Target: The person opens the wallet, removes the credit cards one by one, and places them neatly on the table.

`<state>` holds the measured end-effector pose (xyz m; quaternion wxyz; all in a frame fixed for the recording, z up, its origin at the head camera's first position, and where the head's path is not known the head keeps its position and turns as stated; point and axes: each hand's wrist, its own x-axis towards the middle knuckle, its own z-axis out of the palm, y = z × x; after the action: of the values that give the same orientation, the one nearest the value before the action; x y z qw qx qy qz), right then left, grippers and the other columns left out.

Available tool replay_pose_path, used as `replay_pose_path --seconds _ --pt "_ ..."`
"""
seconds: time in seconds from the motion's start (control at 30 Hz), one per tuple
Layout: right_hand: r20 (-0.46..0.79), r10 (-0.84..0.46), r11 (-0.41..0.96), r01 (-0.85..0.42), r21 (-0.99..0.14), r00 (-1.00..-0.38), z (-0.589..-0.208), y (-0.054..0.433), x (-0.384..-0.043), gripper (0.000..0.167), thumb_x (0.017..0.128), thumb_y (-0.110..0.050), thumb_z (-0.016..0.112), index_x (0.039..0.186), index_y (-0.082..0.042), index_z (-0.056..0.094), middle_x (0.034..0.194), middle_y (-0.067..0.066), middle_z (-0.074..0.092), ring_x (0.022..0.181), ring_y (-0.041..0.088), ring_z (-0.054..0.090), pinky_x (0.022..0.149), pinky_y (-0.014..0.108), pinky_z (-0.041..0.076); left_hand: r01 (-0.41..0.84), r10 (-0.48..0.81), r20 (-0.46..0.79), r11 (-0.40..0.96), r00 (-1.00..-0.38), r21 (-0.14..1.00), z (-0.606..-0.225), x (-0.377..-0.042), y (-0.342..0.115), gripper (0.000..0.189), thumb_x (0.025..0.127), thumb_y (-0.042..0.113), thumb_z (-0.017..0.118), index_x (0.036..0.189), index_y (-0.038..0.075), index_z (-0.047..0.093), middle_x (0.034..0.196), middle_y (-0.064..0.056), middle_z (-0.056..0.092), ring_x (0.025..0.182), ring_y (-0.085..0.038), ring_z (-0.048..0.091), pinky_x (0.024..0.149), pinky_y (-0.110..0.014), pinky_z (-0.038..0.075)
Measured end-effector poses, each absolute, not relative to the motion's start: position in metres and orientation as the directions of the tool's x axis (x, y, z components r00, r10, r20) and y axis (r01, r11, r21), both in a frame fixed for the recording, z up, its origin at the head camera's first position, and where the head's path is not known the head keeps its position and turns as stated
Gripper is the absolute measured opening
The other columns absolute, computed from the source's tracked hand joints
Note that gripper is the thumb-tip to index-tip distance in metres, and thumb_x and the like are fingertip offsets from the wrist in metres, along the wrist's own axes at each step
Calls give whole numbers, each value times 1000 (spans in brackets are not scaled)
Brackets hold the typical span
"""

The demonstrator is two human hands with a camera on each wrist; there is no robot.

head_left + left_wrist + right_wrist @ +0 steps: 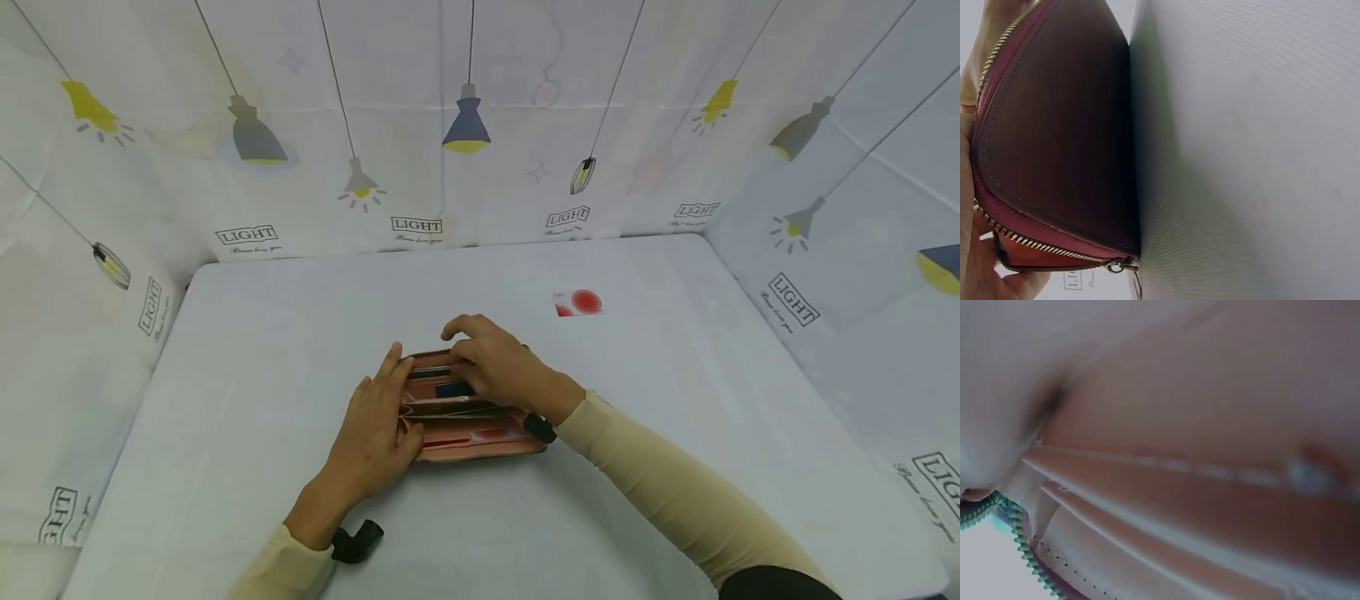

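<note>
An unzipped wallet (pixel 480 454) with a pink lining lies spread on the white table, its slots and dividers facing up. My left hand (pixel 371 433) grips its left end, thumb at the near flap and fingers along the far part. Over the far half, my right hand (pixel 502 367) curls its fingers at a dark blue card (pixel 453 389) that sits partly in a slot; the fingertips are hidden. A red-and-white card (pixel 498 434) shows in the near flap. In the left wrist view, the wallet's brown outer side (pixel 1054 125) and brass zipper (pixel 1022 237) stand close.
Beyond the wallet, a white card with red circles (pixel 577 302) lies flat on the table (pixel 300 333). Lamp-printed white cloth (pixel 510 192) encloses the back and sides. A black wrist mount (pixel 358 542) sticks out beside the left sleeve.
</note>
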<state>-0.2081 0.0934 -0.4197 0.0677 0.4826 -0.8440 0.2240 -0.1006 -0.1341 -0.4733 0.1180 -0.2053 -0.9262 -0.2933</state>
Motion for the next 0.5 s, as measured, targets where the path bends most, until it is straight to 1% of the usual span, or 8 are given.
replay_pose_path --seconds 0.17,0.27,0.4,0.5 --pt "327 -775 418 -827 -376 -541 -419 98 -210 10 95 -2 74 87 -7 77 127 13 63 112 32 63 94 39 54 468 321 355 736 -878 490 -475 -102 -134 88 90 17 71 162 3 23 173 -17 18 152 -37 36 117 -69 28" --pt "320 -776 405 -819 -407 -543 -418 99 -210 13 96 -3 73 84 -9 74 127 12 62 113 31 62 94 39 54 485 320 380 716 -868 502 -475 -103 -135 88 89 14 73 161 2 24 171 -18 22 151 -38 38 116 -69 29" --pt "324 -773 392 -812 -433 -546 -417 99 -208 12 97 -5 72 86 -9 72 128 12 61 112 27 61 94 38 54 507 308 427 695 -850 510 -476 -105 -135 86 86 11 75 157 2 28 167 -20 30 148 -40 41 115 -68 31" --pt "328 -768 386 -805 -450 -551 -418 100 -209 11 98 -5 71 88 -10 70 128 12 61 109 24 61 92 37 55 532 303 471 688 -829 494 -477 -106 -135 84 85 10 75 155 0 31 163 -22 36 145 -41 44 114 -67 34"
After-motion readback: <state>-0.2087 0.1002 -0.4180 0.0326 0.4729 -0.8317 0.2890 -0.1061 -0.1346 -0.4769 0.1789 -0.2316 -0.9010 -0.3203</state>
